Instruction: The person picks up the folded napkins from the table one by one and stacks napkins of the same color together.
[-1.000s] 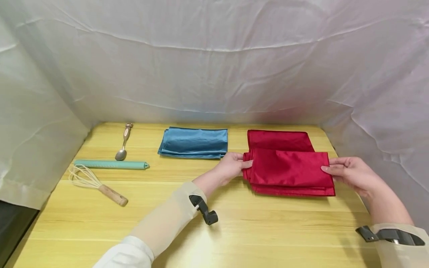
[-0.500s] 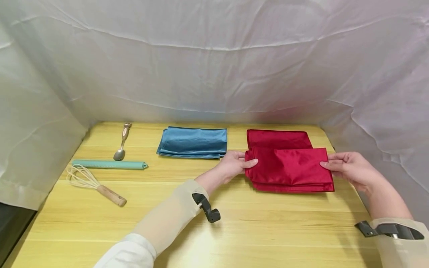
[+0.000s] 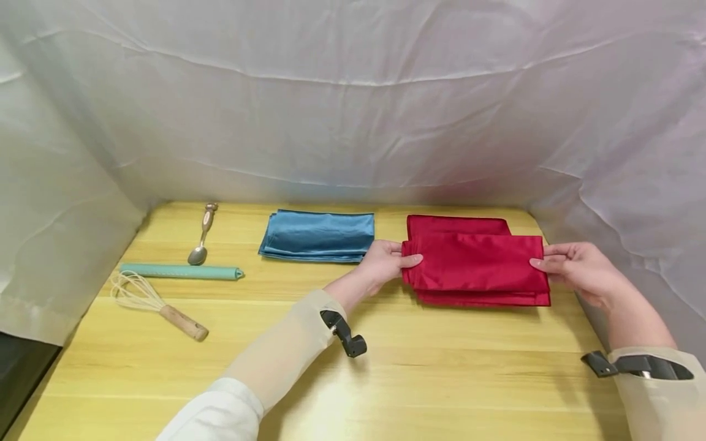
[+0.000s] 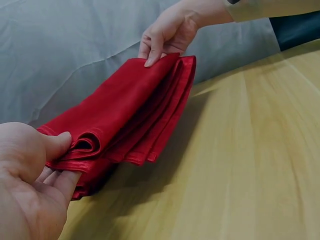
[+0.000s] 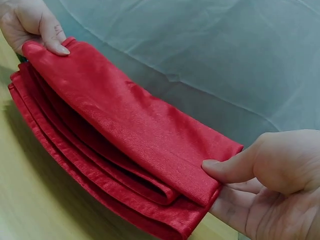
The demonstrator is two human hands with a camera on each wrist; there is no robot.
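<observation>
The left hand (image 3: 386,260) pinched the left end of the folded red cloth (image 3: 477,263), thumb on top; the right hand (image 3: 573,269) pinched its right end. The cloth appeared to be held just above the table (image 3: 386,380), right of a folded blue cloth (image 3: 318,234).

The left hand (image 4: 30,185) pinches one end of a folded red cloth (image 4: 125,115), thumb on top. The right hand (image 4: 167,32) holds the far end above the wooden desk (image 4: 240,165).
</observation>
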